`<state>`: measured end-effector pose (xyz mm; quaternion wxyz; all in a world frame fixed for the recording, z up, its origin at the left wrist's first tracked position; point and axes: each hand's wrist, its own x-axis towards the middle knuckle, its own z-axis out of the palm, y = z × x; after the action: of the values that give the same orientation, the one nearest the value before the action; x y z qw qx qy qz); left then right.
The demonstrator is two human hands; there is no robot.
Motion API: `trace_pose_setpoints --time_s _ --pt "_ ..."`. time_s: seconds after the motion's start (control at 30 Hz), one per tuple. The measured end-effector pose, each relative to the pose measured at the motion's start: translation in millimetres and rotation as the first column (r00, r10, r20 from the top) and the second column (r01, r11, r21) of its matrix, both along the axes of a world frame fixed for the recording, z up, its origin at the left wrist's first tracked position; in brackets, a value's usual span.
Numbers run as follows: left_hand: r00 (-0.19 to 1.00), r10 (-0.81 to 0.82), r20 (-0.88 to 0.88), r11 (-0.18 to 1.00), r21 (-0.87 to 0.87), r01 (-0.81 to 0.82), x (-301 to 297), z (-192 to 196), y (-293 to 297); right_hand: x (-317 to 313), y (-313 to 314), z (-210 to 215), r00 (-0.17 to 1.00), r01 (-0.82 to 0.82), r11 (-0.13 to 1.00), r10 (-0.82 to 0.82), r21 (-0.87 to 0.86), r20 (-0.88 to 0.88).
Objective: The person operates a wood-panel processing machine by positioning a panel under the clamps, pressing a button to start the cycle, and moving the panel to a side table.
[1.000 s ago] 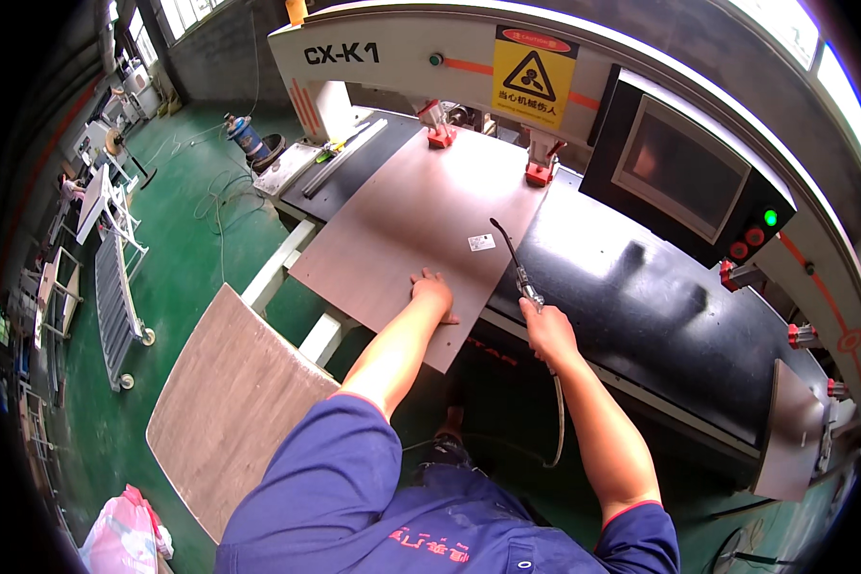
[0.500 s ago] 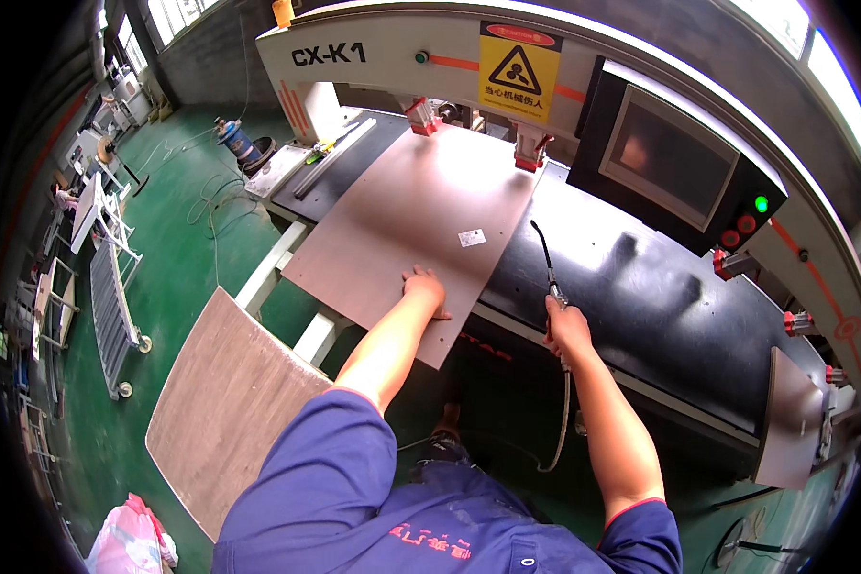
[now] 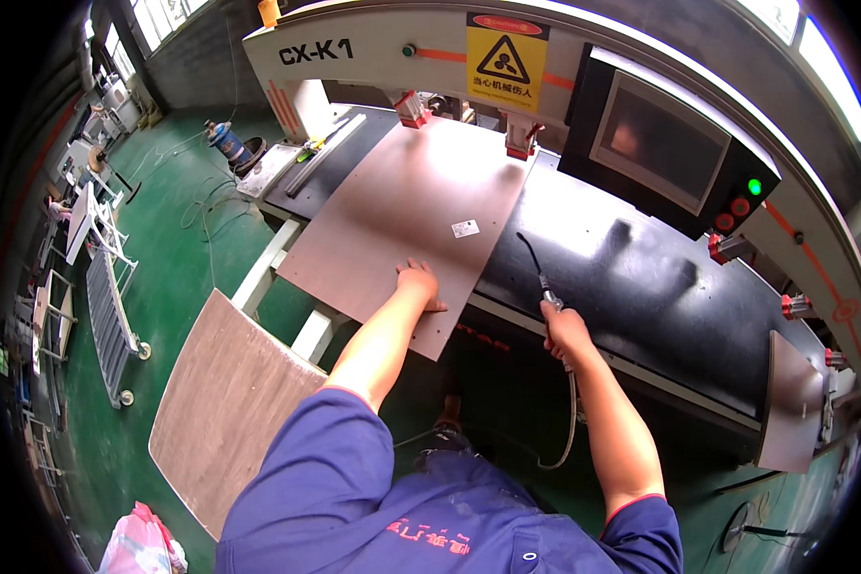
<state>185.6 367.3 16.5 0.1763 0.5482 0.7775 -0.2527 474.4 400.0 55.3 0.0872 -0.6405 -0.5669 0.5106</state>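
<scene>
My left hand [image 3: 418, 283] presses on the near right part of a flat brownish panel [image 3: 383, 206], its fingers spread. A small white label [image 3: 465, 229] is stuck on the panel beyond that hand. My right hand [image 3: 568, 333] is wrapped round an air blow gun [image 3: 544, 284]. Its thin black nozzle points away over the machine's black table [image 3: 631, 297], to the right of the panel. From below the right hand an air hose [image 3: 572, 421] hangs in a curve. The panel's far end lies under the red-and-silver clamps [image 3: 519, 139].
Overhead runs the machine's white beam [image 3: 373, 72] with a control screen [image 3: 662, 142]. A wood-grain board [image 3: 230, 392] stands at the near left, beside white support rails [image 3: 268, 263]. Another brown panel [image 3: 790, 407] leans at the table's right end. A wheeled rack [image 3: 110, 316] stands on the green floor.
The whole view has shifted slightly, so the machine and panel sit a little further left and up. My left hand stays on the panel, and the right keeps hold of the air blow gun.
</scene>
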Motion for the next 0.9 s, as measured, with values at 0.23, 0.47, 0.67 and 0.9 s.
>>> trace_pose_setpoints --time_s 0.23,0.47,0.67,0.9 --pt "0.973 0.03 0.229 0.865 0.482 -0.14 -4.8 -28.5 -33.8 22.7 -46.0 -7.4 0.999 -0.006 1.0 0.006 0.01 -0.032" --pt "0.652 -0.059 0.756 0.196 0.649 -0.735 78.7 -84.8 -189.6 97.4 -97.3 -20.4 0.974 0.059 0.996 -0.073 -0.069 -0.215" --pt "-0.353 0.022 0.935 -0.016 -0.353 -0.935 58.6 -89.5 -183.2 136.1 -152.6 -45.5 0.938 0.154 0.976 -0.193 -0.154 -0.288" --pt "-0.543 -0.337 0.769 -0.111 -0.605 -0.789 23.2 -84.8 -115.0 123.1 -192.8 -54.1 0.919 0.089 0.976 -0.157 -0.198 -0.361"
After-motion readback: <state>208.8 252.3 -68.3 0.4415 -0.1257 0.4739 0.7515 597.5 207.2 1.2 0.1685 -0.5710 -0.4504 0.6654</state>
